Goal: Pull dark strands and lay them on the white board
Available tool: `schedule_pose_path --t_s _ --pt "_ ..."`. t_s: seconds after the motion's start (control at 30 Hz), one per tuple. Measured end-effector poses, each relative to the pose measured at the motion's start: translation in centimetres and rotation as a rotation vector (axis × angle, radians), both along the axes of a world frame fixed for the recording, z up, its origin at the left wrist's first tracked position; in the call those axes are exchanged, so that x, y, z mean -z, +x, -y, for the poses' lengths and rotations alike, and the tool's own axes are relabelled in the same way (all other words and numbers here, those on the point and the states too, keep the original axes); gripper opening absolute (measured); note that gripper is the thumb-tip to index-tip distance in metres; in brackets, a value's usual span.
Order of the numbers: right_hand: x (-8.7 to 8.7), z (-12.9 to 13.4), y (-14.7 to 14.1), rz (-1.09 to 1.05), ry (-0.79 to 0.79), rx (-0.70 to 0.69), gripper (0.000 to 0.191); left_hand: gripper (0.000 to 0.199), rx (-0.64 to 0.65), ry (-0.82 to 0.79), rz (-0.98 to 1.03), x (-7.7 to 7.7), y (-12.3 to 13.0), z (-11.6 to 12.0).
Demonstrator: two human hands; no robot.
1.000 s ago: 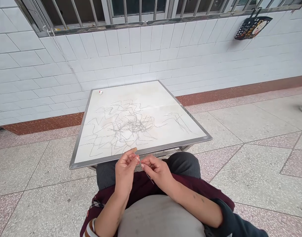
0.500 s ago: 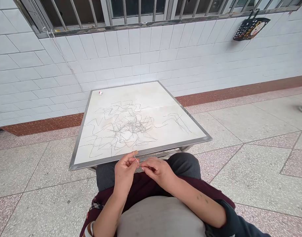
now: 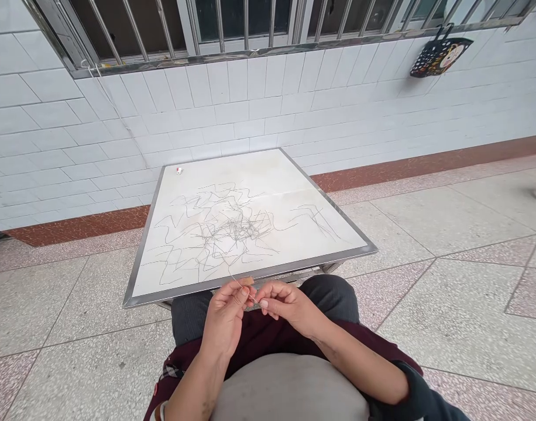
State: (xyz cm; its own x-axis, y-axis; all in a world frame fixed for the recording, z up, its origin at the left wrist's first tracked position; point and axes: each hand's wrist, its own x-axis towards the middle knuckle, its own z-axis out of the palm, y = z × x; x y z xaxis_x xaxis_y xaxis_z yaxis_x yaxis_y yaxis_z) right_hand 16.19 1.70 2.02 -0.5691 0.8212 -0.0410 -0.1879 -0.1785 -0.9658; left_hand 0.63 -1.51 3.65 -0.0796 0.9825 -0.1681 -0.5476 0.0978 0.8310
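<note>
My left hand [image 3: 225, 318] pinches a thin bent wire [image 3: 235, 280] between thumb and fingers. One end of it sticks up past the fingertips toward the table's front edge. A tan wrap [image 3: 247, 281], perhaps tape, covers a fingertip of this hand. Close beside it, my right hand [image 3: 288, 305] is closed in a pinch at the wire's other end, near my lap. Beyond both hands, many thin dark wires [image 3: 239, 228], some with zigzag bends, lie tangled on the white tabletop [image 3: 268, 169].
A metal rim [image 3: 250, 279] edges the table. A small red and white object [image 3: 179, 171] sits at its far left corner. Behind stands a white tiled wall [image 3: 233, 117] with a barred window [image 3: 246, 26]. A patterned bag [image 3: 441, 55] hangs at the upper right.
Both hands have shifted slightly right and down in view. The wire's free end now points up and left, with more length showing. The wires on the table look unchanged.
</note>
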Motion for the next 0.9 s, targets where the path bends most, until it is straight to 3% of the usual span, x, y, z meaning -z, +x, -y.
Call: schedule_pose_path --t_s 0.17,0.27,0.57,0.9 --pt "0.7 0.7 -0.9 -0.141 -0.211 -0.008 0.024 0.01 -0.033 0.09 0.011 -0.1 0.3 0.2" --pt "0.9 0.9 -1.2 -0.18 -0.225 0.008 0.023 0.009 -0.072 0.091 -0.002 -0.3 0.3 0.3" --pt "-0.2 1.0 -1.3 0.005 0.121 0.181 0.014 0.007 -0.224 0.055 -0.18 0.3 0.2 0.3" --pt "0.3 1.3 -1.5 0.152 0.417 0.296 0.007 0.018 -0.178 -0.014 -0.178 0.1 0.1 0.1"
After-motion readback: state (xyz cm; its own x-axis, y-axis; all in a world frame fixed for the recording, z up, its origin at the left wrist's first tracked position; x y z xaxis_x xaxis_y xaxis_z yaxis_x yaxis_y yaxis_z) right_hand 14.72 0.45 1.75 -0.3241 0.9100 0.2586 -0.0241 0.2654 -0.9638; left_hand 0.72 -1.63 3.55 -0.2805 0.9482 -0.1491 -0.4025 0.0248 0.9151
